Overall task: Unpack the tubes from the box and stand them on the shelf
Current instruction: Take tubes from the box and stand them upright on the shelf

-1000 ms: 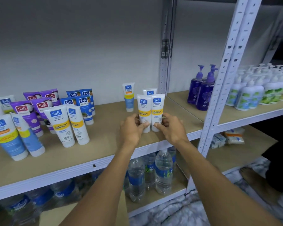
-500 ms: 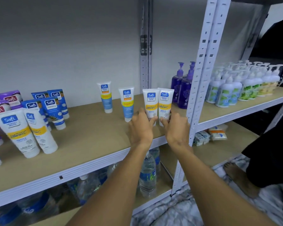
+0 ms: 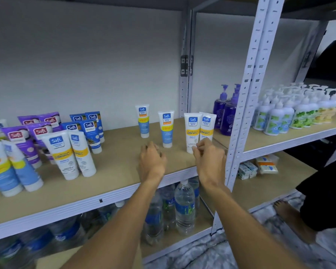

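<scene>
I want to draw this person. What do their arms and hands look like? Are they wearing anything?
No sleeves show: the left forearm and right forearm are bare, with no watch or bracelet. The left grip and right grip are plain bare hands, no gloves, no rings that I can see.

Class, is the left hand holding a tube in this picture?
No: the left hand hangs loosely curled over the shelf, with no tube in its fingers.
</scene>
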